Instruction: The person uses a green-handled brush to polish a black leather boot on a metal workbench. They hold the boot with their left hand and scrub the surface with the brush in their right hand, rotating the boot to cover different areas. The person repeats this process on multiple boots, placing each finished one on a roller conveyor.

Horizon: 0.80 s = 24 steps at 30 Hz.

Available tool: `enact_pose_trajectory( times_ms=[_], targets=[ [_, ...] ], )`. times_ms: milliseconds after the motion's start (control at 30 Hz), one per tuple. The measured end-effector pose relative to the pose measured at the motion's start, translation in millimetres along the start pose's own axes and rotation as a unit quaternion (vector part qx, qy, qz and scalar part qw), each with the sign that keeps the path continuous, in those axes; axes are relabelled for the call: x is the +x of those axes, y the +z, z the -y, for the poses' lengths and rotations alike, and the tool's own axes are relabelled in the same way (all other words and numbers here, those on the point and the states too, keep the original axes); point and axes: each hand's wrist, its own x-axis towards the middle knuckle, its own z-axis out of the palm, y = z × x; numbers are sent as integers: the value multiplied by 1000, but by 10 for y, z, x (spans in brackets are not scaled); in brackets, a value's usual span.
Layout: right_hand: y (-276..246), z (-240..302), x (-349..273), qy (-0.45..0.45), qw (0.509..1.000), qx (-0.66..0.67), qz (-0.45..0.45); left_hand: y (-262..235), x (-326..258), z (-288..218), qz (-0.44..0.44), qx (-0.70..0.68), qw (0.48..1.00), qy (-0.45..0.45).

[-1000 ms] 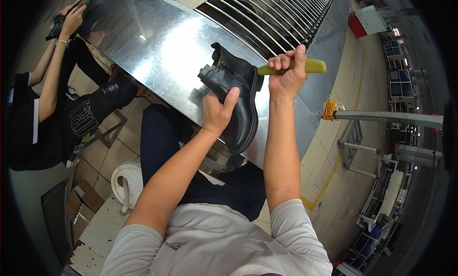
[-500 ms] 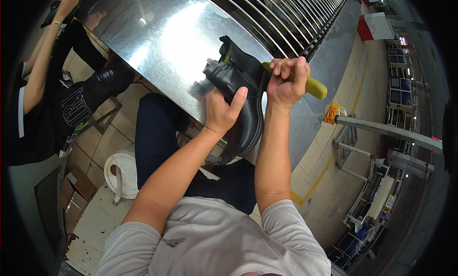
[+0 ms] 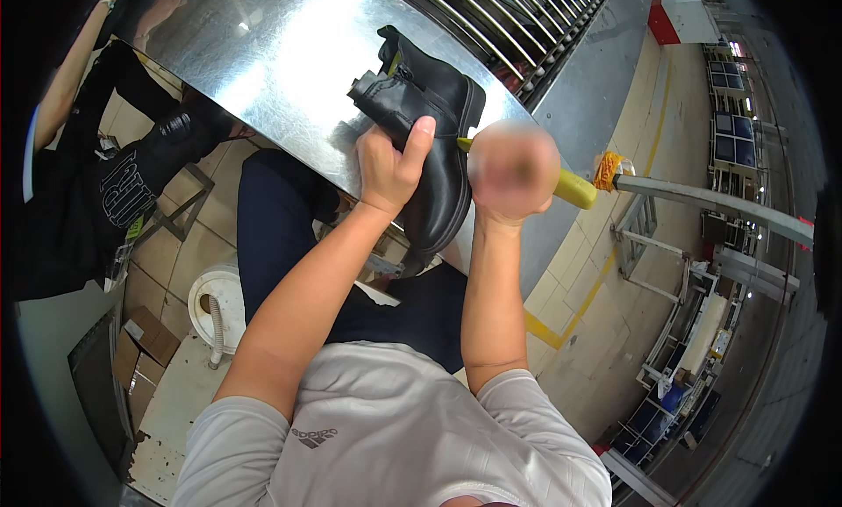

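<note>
A black leather ankle boot (image 3: 436, 174) lies on its side over the edge of the metal table, toe toward me and shaft pointing away. My left hand (image 3: 390, 165) is closed on its upper, thumb on top; the fingers beneath are hidden. A slim tool with a yellow-green handle (image 3: 576, 190) passes through my right hand (image 3: 514, 172), which is blurred, with the handle's end showing to the right. Its tip meets the boot's sole edge at the arch; what the tip looks like is too small to tell.
The shiny metal table (image 3: 289, 60) reaches away, with a rack of curved metal bars (image 3: 491, 20) at its far side. A co-worker's arm (image 3: 66, 86) is at the far left. A padded metal rail (image 3: 702, 200) juts in from the right. A white bucket (image 3: 210, 305) stands low left.
The boot and my left hand have shifted slightly left and away in the view. My right hand with the tool has slid along the sole edge from near the heel toward the toe.
</note>
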Motion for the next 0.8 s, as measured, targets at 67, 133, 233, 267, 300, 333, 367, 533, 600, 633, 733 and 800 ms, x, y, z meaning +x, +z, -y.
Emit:
enact_pose_trajectory(
  times_ms=[67,133,233,267,300,333,367,533,600,633,733,800],
  targets=[
    [24,42,-18,4,1000,10,-2,22,36,6,-2,5,1000,-1],
    [70,69,-114,-1,1000,6,3,-14,38,12,-11,8,1000,-6],
    [109,189,-341,-39,999,-33,14,23,7,42,-7,3,1000,14],
    [127,221,-418,-49,998,-42,15,29,-3,52,-10,8,1000,15],
    [146,262,-515,-61,996,-57,12,36,-23,50,-5,-4,1000,19],
    [211,307,-618,-63,996,-63,15,27,-12,66,-9,7,1000,22],
    [302,348,-739,-66,995,-69,18,-2,-14,81,-13,17,999,25],
    [611,328,-1125,-214,886,-368,185,-20,-39,-8,-14,15,999,42],
    [647,393,-1271,-167,917,-315,177,-34,-59,-29,-4,0,999,39],
    [657,408,-1363,-135,939,-267,169,-21,-49,-16,-13,-2,1000,21],
    [454,200,-1982,-53,919,-345,183,-22,-11,-20,-26,-22,999,-4],
    [424,329,-2130,40,933,-320,161,-79,24,56,13,-75,997,-9]
  ],
)
